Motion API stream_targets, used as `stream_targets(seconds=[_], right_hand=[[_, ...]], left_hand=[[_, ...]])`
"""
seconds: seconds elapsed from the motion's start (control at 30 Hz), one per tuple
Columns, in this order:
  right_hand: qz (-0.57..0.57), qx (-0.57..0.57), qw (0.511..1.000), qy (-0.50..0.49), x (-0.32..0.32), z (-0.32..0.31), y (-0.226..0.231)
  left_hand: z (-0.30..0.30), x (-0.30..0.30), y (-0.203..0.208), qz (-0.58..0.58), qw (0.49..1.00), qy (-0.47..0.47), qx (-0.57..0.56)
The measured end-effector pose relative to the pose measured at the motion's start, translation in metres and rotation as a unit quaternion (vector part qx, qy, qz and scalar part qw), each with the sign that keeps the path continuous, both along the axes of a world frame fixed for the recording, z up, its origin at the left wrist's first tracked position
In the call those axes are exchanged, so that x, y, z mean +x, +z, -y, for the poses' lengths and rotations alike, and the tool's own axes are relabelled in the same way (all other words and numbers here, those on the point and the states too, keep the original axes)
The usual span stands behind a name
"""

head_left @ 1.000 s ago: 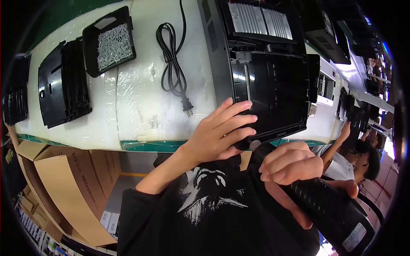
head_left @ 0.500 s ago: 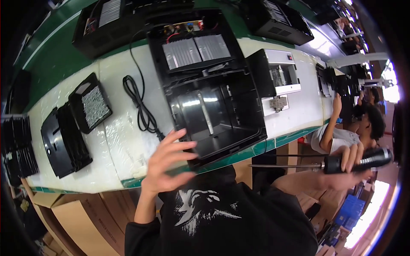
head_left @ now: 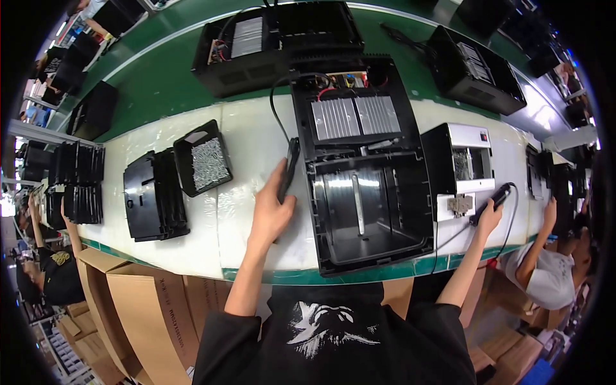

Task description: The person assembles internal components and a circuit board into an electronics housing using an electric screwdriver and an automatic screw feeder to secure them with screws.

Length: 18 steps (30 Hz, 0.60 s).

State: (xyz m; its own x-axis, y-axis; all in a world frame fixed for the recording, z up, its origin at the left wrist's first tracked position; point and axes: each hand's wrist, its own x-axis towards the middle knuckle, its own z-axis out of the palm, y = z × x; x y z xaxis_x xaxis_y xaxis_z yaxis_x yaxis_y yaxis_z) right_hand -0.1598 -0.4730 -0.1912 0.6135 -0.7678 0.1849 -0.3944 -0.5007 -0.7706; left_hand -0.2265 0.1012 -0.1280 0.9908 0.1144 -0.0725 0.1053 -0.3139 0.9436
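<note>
In front of me lies an open black plastic housing [head_left: 312, 221], with finned silver heat sinks [head_left: 335, 119] and coloured wires in its far part. My left hand [head_left: 271, 215] is closed round a bundled black power cord [head_left: 292, 160] at the housing's left side. The cord's free length loops up toward the far part. To the right of the housing, my right hand [head_left: 489, 220] grips a black electric screwdriver [head_left: 502, 195]. Its thin shaft points left and toward me, and its cable hangs down on the right. The screwdriver is beside a screw feeder [head_left: 471, 131].
A black bin of screws [head_left: 210, 160] and stacked black panels [head_left: 144, 200] stand on the left. More black housings [head_left: 247, 76] sit along the green far strip. Cardboard boxes [head_left: 138, 308] are below the table's front edge. Other people work at both sides.
My left hand has closed on the cord and gathered it against the housing. My right hand has brought the screwdriver from near my body to beside the feeder. The view has shifted.
</note>
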Motion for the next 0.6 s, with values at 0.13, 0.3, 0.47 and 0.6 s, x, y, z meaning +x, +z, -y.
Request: stream_targets(seconds=[0.13, 0.3, 0.47, 0.6], right_hand=[[-0.108, -0.075, 0.990, 0.046, -0.011, -0.005, 0.000], [0.113, -0.110, 0.986, 0.051, -0.048, -0.061, 0.026], [0.223, -0.201, 0.902, 0.311, -0.114, -0.217, 0.070], [0.343, -0.023, 0.904, 0.253, -0.094, -0.313, 0.075]], left_hand=[[0.017, -0.008, 0.019, -0.061, 0.976, -0.016, -0.210], [0.021, -0.005, 0.035, -0.023, 0.947, -0.048, -0.317], [0.029, 0.006, 0.035, -0.042, 0.982, -0.129, -0.130], [0.027, 0.001, 0.029, -0.015, 0.982, -0.143, -0.122]])
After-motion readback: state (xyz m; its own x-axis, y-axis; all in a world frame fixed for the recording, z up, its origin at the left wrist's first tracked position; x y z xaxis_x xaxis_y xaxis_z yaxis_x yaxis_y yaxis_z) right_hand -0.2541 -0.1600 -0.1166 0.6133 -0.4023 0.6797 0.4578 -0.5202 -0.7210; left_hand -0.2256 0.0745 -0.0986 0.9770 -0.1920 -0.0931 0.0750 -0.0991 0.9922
